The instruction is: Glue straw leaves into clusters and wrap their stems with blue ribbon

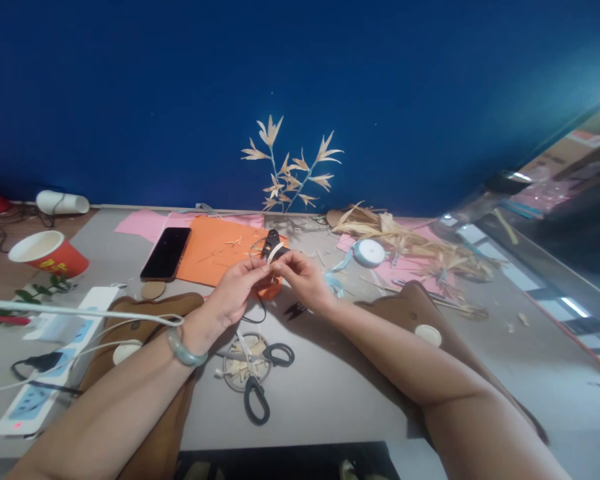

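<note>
My left hand and my right hand meet over the middle of the table, fingertips pinched together. Between them a small pale strip of dried husk pokes up; most of it is hidden by the fingers. Just behind stands a black and orange tool, partly covered, that looks like a hot glue gun. Below my hands, black-handled scissors lie across a round dish of cut husk pieces. Small dark snips rest beside my right wrist.
Husk flowers on blue stems stand by the blue wall. An orange sheet, a phone, a red cup and a power strip are leftward. Rightward are a ribbon roll, dried husks and a brown pad.
</note>
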Motion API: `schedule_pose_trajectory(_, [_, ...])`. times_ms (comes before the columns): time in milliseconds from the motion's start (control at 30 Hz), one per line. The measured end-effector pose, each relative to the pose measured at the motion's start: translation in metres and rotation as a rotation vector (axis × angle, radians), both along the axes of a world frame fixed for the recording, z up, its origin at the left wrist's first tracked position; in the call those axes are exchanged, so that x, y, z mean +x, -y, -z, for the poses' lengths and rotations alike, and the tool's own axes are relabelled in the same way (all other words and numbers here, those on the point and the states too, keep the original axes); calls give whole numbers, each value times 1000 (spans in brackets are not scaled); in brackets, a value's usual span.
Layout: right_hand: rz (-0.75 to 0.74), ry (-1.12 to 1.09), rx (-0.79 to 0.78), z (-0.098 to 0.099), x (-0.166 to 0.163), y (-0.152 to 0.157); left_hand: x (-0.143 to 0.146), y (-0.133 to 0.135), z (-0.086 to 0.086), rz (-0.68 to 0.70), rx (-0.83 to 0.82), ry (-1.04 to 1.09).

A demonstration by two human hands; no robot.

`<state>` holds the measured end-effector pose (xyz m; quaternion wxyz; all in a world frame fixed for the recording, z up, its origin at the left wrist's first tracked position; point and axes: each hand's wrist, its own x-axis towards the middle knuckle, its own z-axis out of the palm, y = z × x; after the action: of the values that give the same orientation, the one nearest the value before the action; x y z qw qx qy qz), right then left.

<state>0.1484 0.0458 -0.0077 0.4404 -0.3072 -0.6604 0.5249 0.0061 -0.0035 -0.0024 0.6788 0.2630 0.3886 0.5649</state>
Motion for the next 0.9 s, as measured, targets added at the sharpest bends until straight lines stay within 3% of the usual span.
schedule_pose_trajectory(200, [75, 35, 83, 1, 1, 3, -1, 0, 0, 2, -12, -2])
schedule_pose_trajectory(467, [-22, 21, 63, 1, 6, -1, -4, -3, -2, -75, -4, -73])
schedule_pose_trajectory(900, [-11, 105, -16, -2, 4, 0, -6, -5, -1, -158, -26, -105])
